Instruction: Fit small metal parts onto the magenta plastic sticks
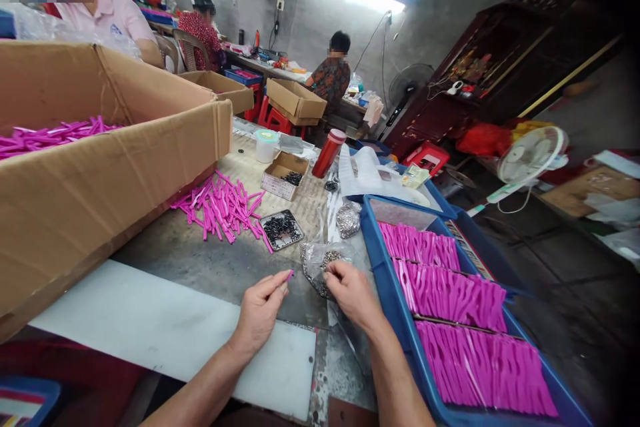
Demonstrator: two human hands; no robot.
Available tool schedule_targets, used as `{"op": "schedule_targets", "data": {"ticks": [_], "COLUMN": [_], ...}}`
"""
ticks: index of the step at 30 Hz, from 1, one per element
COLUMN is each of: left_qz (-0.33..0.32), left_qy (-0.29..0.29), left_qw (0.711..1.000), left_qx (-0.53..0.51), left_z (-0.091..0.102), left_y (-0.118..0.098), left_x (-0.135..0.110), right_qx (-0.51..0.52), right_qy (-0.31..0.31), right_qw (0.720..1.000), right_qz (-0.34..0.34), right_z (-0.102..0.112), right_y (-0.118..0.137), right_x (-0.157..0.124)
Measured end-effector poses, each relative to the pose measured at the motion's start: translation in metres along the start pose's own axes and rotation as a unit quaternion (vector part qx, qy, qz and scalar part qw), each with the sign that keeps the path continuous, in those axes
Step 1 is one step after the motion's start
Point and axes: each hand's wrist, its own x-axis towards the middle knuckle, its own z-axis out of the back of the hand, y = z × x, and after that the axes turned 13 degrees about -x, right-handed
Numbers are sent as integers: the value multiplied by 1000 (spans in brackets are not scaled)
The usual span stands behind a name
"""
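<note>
My left hand (pixel 261 310) is closed over the table, pinching a small magenta plastic piece (pixel 290 275) whose tip shows past the fingertips. Most of that piece is hidden by the hand. My right hand (pixel 353 290) has its fingers bent together at a clear plastic bag of small metal parts (pixel 327 259); whatever sits between those fingertips is too small to make out. Just beyond the hands is a square tray of black small parts (pixel 283 229). A loose pile of magenta plastic pieces (pixel 223 207) lies further left on the table.
A large cardboard box (pixel 165 140) of magenta pieces stands at the left. On the right, a blue crate (pixel 373 227) holds rows of magenta pieces. A small carton (pixel 280 185), a red thermos (pixel 329 153) and a lidded tub (pixel 267 147) stand further back. Several people sit beyond.
</note>
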Motion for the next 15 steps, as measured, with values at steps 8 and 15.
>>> {"op": "schedule_targets", "data": {"ticks": [8, 15], "left_qz": [19, 15], "left_qy": [-6, -10], "left_qw": [1000, 1000], "left_qx": [-24, -19], "left_z": [-3, -2], "left_y": [-5, -5], "left_x": [-1, -2], "right_qx": [-150, -95], "right_qy": [91, 98], "right_qw": [984, 990], "right_qz": [33, 37], "right_z": [-38, -36], "right_y": [18, 10], "right_x": [-20, -20]}}
